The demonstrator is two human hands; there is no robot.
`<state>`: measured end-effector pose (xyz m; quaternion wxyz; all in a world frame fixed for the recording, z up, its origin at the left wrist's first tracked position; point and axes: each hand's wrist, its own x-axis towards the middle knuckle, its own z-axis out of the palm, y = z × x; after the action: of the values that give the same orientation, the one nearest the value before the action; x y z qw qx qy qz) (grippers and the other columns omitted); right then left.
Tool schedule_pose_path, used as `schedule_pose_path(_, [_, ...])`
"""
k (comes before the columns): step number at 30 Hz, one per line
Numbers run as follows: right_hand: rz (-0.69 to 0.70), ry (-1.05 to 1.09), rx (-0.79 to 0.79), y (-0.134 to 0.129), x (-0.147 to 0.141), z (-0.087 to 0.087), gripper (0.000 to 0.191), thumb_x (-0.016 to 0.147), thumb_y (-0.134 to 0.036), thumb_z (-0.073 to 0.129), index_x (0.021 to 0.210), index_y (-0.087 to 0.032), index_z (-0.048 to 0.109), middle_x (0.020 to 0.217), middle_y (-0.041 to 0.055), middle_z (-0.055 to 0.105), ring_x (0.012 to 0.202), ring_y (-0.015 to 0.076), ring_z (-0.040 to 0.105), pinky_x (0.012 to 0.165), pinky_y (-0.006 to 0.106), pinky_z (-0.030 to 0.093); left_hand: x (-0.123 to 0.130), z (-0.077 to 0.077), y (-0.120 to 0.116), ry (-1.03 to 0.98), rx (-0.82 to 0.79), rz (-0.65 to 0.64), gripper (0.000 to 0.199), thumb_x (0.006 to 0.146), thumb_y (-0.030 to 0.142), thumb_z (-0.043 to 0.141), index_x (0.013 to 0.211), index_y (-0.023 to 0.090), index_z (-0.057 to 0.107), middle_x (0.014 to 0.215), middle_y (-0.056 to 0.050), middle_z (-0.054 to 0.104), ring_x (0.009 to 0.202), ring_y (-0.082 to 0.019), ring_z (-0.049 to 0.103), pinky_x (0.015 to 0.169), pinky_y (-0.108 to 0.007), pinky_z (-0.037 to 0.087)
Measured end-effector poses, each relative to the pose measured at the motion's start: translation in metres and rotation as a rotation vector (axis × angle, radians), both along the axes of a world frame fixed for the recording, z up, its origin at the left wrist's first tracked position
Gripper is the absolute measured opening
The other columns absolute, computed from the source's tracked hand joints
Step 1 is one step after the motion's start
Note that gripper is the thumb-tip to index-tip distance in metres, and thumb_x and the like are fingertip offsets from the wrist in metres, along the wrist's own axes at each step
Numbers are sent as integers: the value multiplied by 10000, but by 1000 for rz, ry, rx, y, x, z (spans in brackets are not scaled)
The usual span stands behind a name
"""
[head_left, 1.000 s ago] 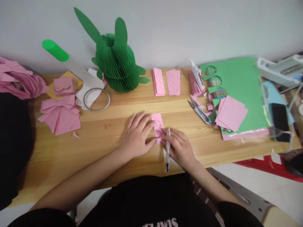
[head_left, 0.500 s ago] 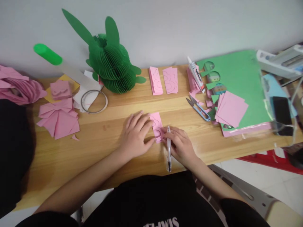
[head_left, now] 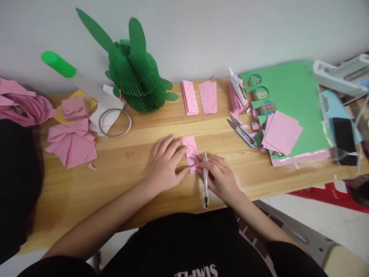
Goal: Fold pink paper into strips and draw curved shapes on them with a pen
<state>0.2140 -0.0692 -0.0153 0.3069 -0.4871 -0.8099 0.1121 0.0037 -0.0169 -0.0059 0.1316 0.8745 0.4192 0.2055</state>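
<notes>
A pink paper piece [head_left: 191,151] with curved outlines drawn on it lies on the wooden table before me. My left hand [head_left: 167,163] rests flat with fingers spread, its fingertips and thumb touching the paper's left edge. At the paper's lower right, my right hand [head_left: 217,173] is closed around a clear pen [head_left: 205,182], which points back toward my body. The fingertips of that hand touch the paper's right edge. Farther back stand two more outlined pink papers, one folded paper [head_left: 190,98] and another paper [head_left: 208,98] beside it.
A green honeycomb paper rabbit [head_left: 138,77] stands by the wall. Tape [head_left: 115,123], a green-capped tube [head_left: 72,75] and a pink paper bow [head_left: 72,144] are leftward. Snips [head_left: 243,132], glue [head_left: 240,90], pink squares [head_left: 282,132], green sheets [head_left: 300,92] and a phone [head_left: 344,140] lie right.
Both hands, the pen and the pink paper keep their places. Only a very slight shift of the whole view shows.
</notes>
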Motion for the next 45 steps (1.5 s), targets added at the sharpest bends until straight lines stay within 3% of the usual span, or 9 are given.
schedule_pose_path(13, [3, 12, 0, 2, 0, 3, 175, 913, -166, 587, 1074, -232, 604, 1086, 84, 760, 1051, 250, 687, 857, 401, 560, 0, 1, 0, 2, 0, -7, 423, 826, 361, 675, 1173, 123, 639, 1328, -160, 620, 1325, -383, 467, 1104, -581, 382])
schedule_pose_path(37, [42, 107, -8, 2, 2, 8, 203, 897, -191, 625, 1086, -257, 595, 1082, 68, 771, 1087, 242, 693, 878, 411, 573, -1, 2, 0, 3, -37, -1, 426, 820, 372, 682, 1191, 173, 622, 1347, -140, 613, 1336, -380, 451, 1105, -579, 372])
schedule_pose_path(45, [45, 86, 1, 2, 0, 8, 190, 894, -194, 625, 1075, -239, 589, 1077, 78, 771, 1053, 244, 701, 862, 411, 583, 0, 4, 0, 5, -43, -12, 380, 843, 292, 595, 1190, 142, 626, 1357, -150, 604, 1332, -375, 454, 1109, -577, 364])
